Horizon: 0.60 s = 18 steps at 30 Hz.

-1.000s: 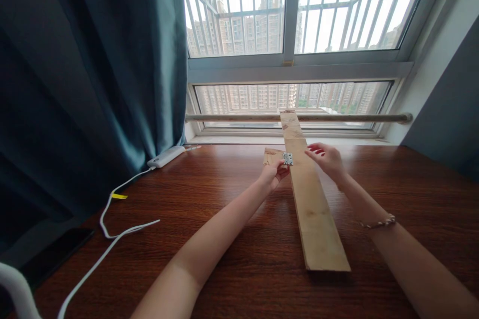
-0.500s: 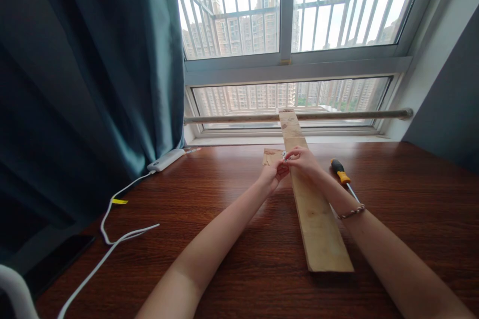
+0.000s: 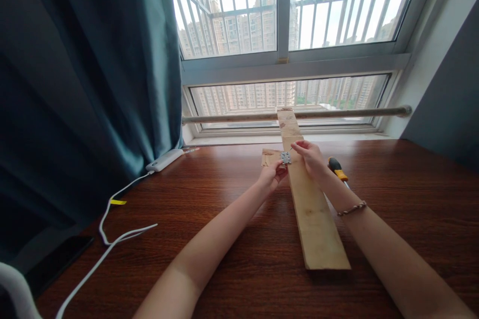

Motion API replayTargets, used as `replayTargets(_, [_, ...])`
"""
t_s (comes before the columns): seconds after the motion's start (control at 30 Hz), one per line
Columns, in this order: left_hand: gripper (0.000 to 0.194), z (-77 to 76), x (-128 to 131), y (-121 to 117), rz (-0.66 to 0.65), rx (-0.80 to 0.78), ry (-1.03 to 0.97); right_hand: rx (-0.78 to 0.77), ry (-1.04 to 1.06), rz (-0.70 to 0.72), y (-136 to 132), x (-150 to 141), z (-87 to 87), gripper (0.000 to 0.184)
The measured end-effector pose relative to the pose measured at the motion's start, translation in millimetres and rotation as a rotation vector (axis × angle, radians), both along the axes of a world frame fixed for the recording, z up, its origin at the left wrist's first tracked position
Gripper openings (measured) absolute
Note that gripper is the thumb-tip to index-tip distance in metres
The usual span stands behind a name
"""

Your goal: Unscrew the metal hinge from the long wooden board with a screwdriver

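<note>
A long pale wooden plank (image 3: 312, 214) lies on the dark wooden table (image 3: 232, 239), running away from me to the window rail. A small piece of wood (image 3: 268, 156) sits against its left side, joined by a small metal hinge (image 3: 286, 158). My left hand (image 3: 272, 175) pinches the near edge of the hinge and small piece. My right hand (image 3: 310, 158) hovers over the plank beside the hinge, fingertips pinched on something tiny, probably a screw.
A screwdriver with an orange and black handle (image 3: 337, 168) lies right of the plank, partly behind my right wrist. A white power strip (image 3: 164, 159) and its cable (image 3: 112, 239) trail on the left by the teal curtain (image 3: 86, 84). A dark phone (image 3: 56, 259) lies at the lower left.
My right hand moved from the plank's right side over to the hinge, then drew back slightly, uncovering the hinge. The screwdriver came into view. My left hand stayed put.
</note>
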<state>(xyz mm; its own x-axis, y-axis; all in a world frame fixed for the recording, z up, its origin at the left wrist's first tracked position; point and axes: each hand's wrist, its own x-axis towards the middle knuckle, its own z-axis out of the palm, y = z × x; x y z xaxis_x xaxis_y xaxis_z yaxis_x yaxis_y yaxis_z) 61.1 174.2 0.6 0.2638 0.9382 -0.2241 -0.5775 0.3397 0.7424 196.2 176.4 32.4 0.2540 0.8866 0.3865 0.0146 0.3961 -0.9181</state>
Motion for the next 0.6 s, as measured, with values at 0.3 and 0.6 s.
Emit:
replayTargets(0.3, [0.007, 6.3, -2.1, -3.5, 0.003, 0.021, -0.007, -0.046, -0.462, -0.228, -5.0, -6.6, -0.9, 0.026])
replayTargets(0.6, [0.016, 4.2, -4.1, -0.8, 0.02, 0.04, 0.024, -0.192, -0.654, -0.239, -1.3, -11.1, 0.5, 0.028])
